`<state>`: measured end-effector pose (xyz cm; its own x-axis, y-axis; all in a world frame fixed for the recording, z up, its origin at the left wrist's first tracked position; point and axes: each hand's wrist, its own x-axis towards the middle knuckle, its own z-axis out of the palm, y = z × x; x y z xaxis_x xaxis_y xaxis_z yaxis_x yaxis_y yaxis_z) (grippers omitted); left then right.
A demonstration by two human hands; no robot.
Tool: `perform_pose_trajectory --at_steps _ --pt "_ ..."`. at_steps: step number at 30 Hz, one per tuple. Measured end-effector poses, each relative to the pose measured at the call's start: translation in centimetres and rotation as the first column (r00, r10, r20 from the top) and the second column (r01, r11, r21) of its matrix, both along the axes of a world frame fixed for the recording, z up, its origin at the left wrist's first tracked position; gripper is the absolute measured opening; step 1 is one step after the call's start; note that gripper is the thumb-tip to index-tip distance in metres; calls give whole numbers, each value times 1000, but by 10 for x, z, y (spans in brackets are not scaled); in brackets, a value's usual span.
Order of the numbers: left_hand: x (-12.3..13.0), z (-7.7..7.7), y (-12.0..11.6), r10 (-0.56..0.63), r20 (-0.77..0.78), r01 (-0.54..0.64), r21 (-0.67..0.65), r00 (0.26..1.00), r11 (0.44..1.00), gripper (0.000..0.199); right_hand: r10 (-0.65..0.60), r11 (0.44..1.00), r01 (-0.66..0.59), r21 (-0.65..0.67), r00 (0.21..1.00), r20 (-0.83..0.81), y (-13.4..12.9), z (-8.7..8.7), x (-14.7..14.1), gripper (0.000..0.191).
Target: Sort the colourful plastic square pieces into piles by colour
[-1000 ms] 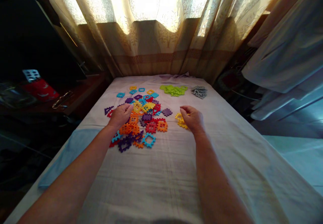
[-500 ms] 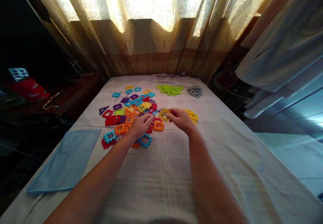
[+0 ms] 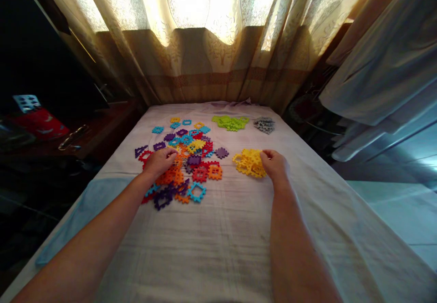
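A mixed heap of toothed plastic interlocking blocks [image 3: 200,172] in red, orange, blue, purple and yellow lies on the left half of the sheet. Over its left side is my left hand [image 3: 160,163], fingers pinched together; whatever they hold, if anything, is hidden. To the right, a pile of yellow interlocking blocks [image 3: 250,163] lies apart from the heap. My right hand [image 3: 276,164] is at that pile's right edge, thumb and fingers closed on a yellow block there. A single purple block [image 3: 221,152] rests between the heap and the yellow pile.
Lime-green blocks [image 3: 230,122] and a stack of grey blocks [image 3: 264,124] sit toward the far edge. A folded light blue cloth [image 3: 80,216] lies at the left, partly behind my forearm. Curtains [image 3: 211,66] hang beyond the bed, and white clothes [image 3: 378,80] at the right.
My right hand has carried a yellow block rightward to the yellow pile. My left hand has moved left and slightly up over the heap, uncovering purple and red blocks.
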<state>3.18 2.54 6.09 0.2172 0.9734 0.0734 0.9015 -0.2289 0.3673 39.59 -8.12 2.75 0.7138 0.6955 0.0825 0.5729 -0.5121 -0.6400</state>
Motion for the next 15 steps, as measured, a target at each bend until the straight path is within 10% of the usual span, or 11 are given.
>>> perform_pose_trajectory --at_steps 15 --pt "0 -5 67 -113 -509 128 -6 853 992 35 39 979 -69 194 988 151 8 -13 -10 37"
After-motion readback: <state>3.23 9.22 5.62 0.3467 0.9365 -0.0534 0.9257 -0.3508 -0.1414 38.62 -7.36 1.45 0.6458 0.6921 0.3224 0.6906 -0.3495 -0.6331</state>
